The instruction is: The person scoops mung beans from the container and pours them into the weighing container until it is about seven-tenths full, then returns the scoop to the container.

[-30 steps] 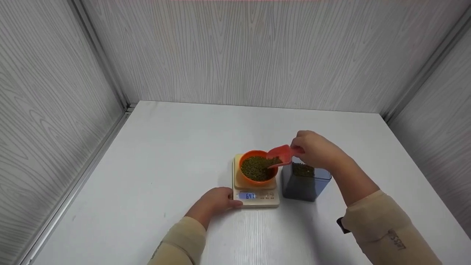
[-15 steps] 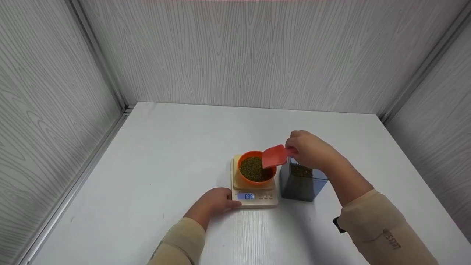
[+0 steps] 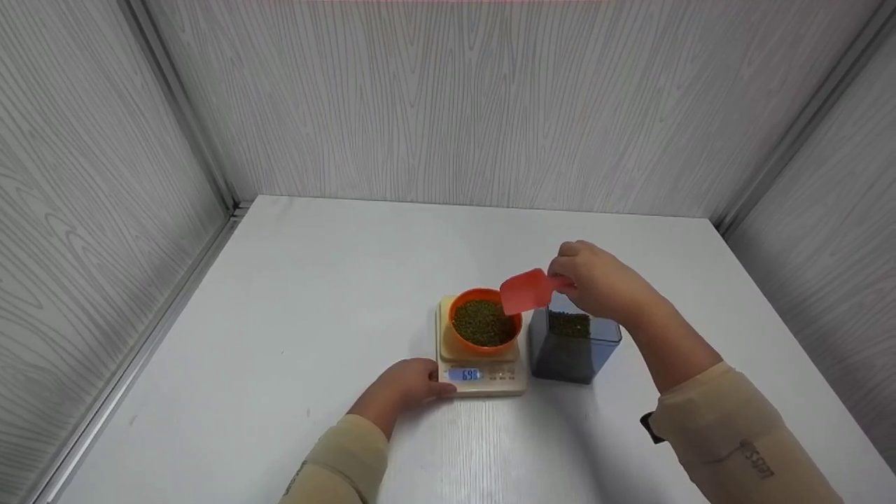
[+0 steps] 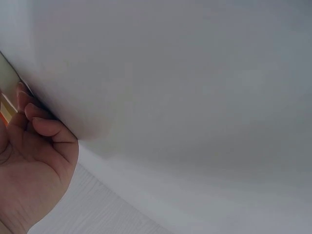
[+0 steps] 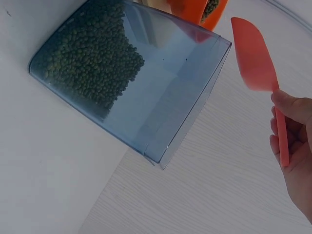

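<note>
My right hand pinches the handle of a red scoop, its blade overlapping the bowl's right rim in the head view. No beans show on the visible side of the blade. Below it, an orange bowl full of small green mung beans sits on a cream kitchen scale, whose lit display seems to read 698. My left hand holds the scale's front left corner, thumb on top and fingers curled along the side, as the left wrist view shows its fingers.
A clear bluish square container stands just right of the scale, under my right forearm. Mung beans fill its lower part in the right wrist view. White panels enclose the white table at the back and sides.
Beans have slid off the scoop into the bowl, and the scoop has turned over and lifted slightly. The display has climbed from about 647 to 698. My left hand stays on the scale.
</note>
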